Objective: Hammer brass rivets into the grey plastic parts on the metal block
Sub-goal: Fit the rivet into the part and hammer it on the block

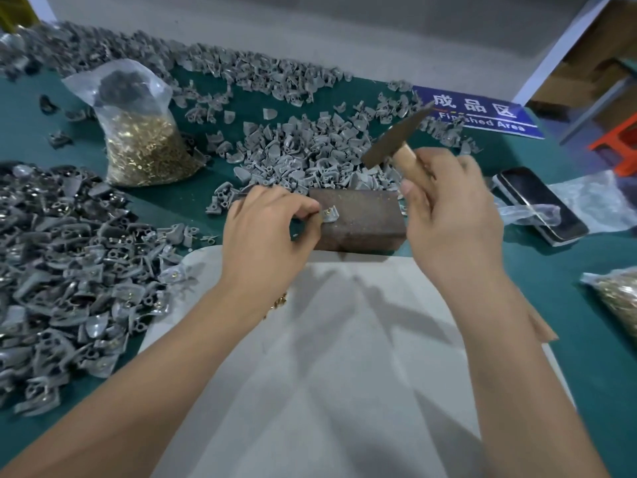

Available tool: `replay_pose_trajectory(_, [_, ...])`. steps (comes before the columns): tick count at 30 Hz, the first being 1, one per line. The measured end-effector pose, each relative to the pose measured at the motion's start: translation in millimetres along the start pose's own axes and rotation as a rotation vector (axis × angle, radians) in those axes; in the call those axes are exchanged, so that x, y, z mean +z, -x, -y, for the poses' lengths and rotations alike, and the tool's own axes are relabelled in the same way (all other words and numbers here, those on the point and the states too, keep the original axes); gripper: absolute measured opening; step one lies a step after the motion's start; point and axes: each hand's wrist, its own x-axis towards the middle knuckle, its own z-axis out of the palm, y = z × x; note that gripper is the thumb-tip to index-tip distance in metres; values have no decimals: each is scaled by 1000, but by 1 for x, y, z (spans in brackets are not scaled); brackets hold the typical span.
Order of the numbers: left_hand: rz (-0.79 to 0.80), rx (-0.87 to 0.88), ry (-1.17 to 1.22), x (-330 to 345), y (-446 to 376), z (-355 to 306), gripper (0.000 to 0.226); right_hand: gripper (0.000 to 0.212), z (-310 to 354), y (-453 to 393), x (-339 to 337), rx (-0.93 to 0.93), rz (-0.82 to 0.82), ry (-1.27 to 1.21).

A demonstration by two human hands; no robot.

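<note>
- Your left hand (pixel 265 229) pinches a grey plastic part (pixel 329 215) between thumb and fingertips and holds it down on the left end of the metal block's (pixel 362 219) top face; a brass rivet (pixel 328 211) sits in the part.
- Your right hand (pixel 448 215) is clenched round the wooden handle of the hammer (pixel 396 139), close under the head. The head is raised above the block's far right corner, tilted and blurred, and is not touching the part.
- The block lies on the green table (pixel 568 305) at the far edge of the pale sheet (pixel 327 357) spread in front of you, between your two hands.
- A loose heap of grey parts (pixel 303 146) spreads just behind the block and runs on toward the table's far edge.
- A second, darker heap of parts (pixel 58 270), some showing brass, fills the table's left side beside the sheet.
- A clear bag of brass rivets (pixel 144 153) stands behind that heap, left of the block.
- A few loose rivets (pixel 277 303) lie on the sheet, partly hidden by your left wrist.
- A blue "Finished Area" sign (pixel 482 115) lies near the far right corner; a phone (pixel 541 205) rests right of your right hand on crumpled clear plastic.
- Another rivet bag (pixel 617 301) shows at the right edge.
</note>
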Motion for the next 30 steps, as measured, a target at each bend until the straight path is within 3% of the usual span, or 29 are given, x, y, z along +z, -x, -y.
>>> replay_pose_trajectory(6, [-18,-61,40,0,1,0,12,26,2,11,5,-152,-22,64])
replay_pose_trajectory(16, [35,-73,73,-2,-1,0,11,27,13,22,14,-103,-42,40])
replay_pose_trajectory(21, [52,-67,92,-5,-2,1,9,21,14,25,9,-91,-158,-63])
replay_pose_trajectory(30, [18,-49,14,-7,-4,-2,8,19,18,31,19,-161,-179,-19])
